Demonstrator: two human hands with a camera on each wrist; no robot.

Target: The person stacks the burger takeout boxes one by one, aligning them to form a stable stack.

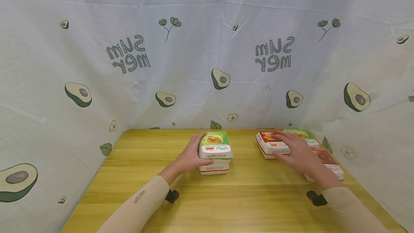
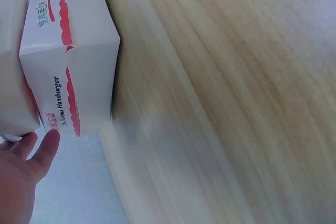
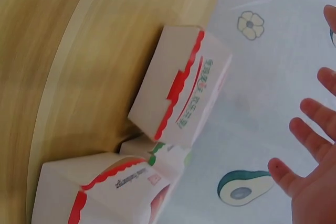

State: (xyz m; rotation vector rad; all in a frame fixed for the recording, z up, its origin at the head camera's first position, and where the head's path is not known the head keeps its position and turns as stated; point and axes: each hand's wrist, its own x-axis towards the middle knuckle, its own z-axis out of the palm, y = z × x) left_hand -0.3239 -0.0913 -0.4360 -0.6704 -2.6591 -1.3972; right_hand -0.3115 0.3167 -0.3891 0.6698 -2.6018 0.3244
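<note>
In the head view, a green-topped hamburger box (image 1: 215, 146) sits on a red-trimmed hamburger box (image 1: 214, 169), making a two-box stack at mid-table. My left hand (image 1: 193, 155) holds the stack's left side, its thumb across the front and its fingers at the far left edge. My right hand (image 1: 299, 154) hovers over a red-topped hamburger box (image 1: 270, 146); the right wrist view shows the fingers (image 3: 310, 137) spread, apart from the red-trimmed box (image 3: 178, 87). Part of that box's top lies hidden behind the hand.
At the table's right side stand another green-topped box (image 1: 302, 135) and another red-topped box (image 1: 330, 163), the latter partly covered by my right wrist. The wooden table (image 1: 245, 204) meets an avocado-print cloth (image 1: 194, 56) at the back and sides.
</note>
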